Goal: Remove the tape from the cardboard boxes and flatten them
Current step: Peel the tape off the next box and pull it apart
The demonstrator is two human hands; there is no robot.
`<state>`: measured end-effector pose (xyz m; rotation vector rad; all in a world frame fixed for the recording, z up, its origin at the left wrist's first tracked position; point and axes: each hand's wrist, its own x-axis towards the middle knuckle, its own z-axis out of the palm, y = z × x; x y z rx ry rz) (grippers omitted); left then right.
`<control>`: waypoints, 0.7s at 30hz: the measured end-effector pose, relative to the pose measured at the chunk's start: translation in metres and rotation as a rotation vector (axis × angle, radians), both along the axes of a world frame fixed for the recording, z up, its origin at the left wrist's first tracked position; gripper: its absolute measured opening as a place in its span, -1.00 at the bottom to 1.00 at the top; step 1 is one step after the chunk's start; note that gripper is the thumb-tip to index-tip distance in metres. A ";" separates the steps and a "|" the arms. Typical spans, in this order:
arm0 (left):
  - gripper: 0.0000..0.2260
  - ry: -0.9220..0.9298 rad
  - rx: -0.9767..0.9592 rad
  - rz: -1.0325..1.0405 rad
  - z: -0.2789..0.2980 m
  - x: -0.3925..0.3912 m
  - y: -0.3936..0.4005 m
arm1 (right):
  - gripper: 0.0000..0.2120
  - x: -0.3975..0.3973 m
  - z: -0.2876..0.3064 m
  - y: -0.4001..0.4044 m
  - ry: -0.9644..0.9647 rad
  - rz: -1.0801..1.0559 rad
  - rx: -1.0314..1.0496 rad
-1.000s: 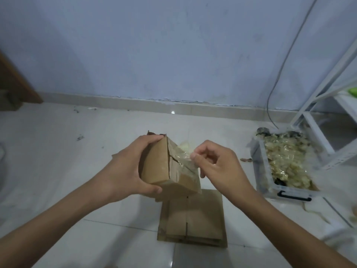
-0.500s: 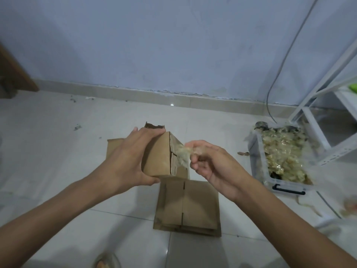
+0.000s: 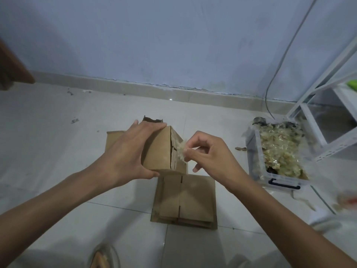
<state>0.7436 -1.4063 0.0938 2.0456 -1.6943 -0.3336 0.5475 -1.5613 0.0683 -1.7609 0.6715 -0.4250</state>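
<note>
- Cardboard box (image 3: pixel 161 149), brown and still assembled, sits above the tiled floor (image 3: pixel 48 151) in my left hand (image 3: pixel 127 151): fingers curled over its far top edge, thumb hooked under its near lower corner.
- My right hand (image 3: pixel 208 153) pinches a crumpled wad of clear tape (image 3: pixel 181 151) between thumb and forefinger, right against the box's right-hand face, where the flaps meet; the other fingers are curled loosely.
- Whether the tape is still stuck to the box at that seam cannot be told from the head view.
- Just below and nearer to me, a stack of flattened boxes (image 3: pixel 185 200) lies flat on the floor, directly under my right wrist.
- Another flattened piece of cardboard (image 3: pixel 114 140) shows on the floor to the left, behind my left hand.
- To the right, well apart from the box, a clear plastic bin (image 3: pixel 257 167) with a dark handle is heaped with balled-up used tape.
- Farther right stands a white metal shelf frame (image 3: pixel 328 78), with a dark cable (image 3: pixel 280 64) running down the pale blue wall (image 3: pixel 154 35) beside it.
- Small scraps of debris (image 3: pixel 74 120) dot the far-left floor.
</note>
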 end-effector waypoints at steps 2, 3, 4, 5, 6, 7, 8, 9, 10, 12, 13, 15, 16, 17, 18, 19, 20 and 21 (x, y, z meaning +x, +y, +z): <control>0.05 -0.002 -0.014 0.000 -0.001 -0.003 -0.001 | -0.86 0.001 -0.003 0.003 0.022 -0.008 -0.029; 0.05 -0.001 -0.014 0.001 -0.002 -0.004 -0.001 | -0.85 0.002 -0.004 0.004 0.022 -0.024 -0.043; 0.05 -0.002 -0.014 0.003 -0.003 -0.005 -0.002 | -0.85 0.003 -0.004 0.004 0.016 -0.046 -0.046; 0.05 -0.008 -0.020 0.003 -0.004 -0.006 -0.002 | -0.86 0.004 -0.004 0.004 0.010 -0.074 -0.037; 0.04 -0.012 -0.027 0.002 -0.005 -0.007 -0.003 | -0.84 0.005 -0.004 0.003 0.015 -0.106 -0.018; 0.04 -0.014 -0.030 0.000 -0.005 -0.008 -0.004 | -0.80 0.006 -0.005 0.003 0.034 -0.148 -0.011; 0.05 -0.015 -0.031 -0.001 -0.006 -0.009 -0.004 | -0.77 0.007 -0.007 0.005 0.057 -0.199 -0.031; 0.05 -0.019 -0.037 -0.004 -0.008 -0.011 -0.004 | -0.80 0.008 -0.008 0.008 0.076 -0.247 -0.100; 0.05 -0.020 -0.052 -0.002 -0.009 -0.014 -0.005 | -0.84 0.009 -0.010 0.012 0.085 -0.275 -0.210; 0.04 -0.008 -0.090 0.023 -0.012 -0.018 -0.005 | -0.91 0.011 -0.014 0.019 0.092 -0.260 -0.414; 0.03 -0.009 -0.104 0.039 -0.013 -0.017 -0.006 | -0.95 0.011 -0.016 0.020 0.085 -0.236 -0.447; 0.02 -0.041 -0.121 0.053 -0.015 -0.013 -0.006 | -0.91 0.009 -0.017 0.019 0.052 -0.161 -0.401; 0.02 -0.053 -0.127 0.054 -0.016 -0.010 -0.005 | -0.88 0.008 -0.017 0.019 0.017 -0.124 -0.334; 0.03 -0.057 -0.129 0.054 -0.017 -0.009 -0.005 | -0.87 0.007 -0.015 0.018 -0.025 -0.101 -0.246; 0.06 -0.057 -0.121 0.052 -0.017 -0.008 -0.004 | -0.89 0.006 -0.013 0.017 -0.065 -0.089 -0.143; 0.09 -0.062 -0.103 0.042 -0.017 -0.010 -0.003 | -0.89 0.006 -0.012 0.016 -0.091 -0.080 -0.032; 0.13 -0.073 -0.080 0.017 -0.017 -0.013 -0.002 | -0.84 0.005 -0.010 0.016 -0.101 -0.069 0.073; 0.14 -0.089 -0.061 -0.017 -0.018 -0.015 -0.001 | -0.78 0.005 -0.010 0.016 -0.092 -0.062 0.134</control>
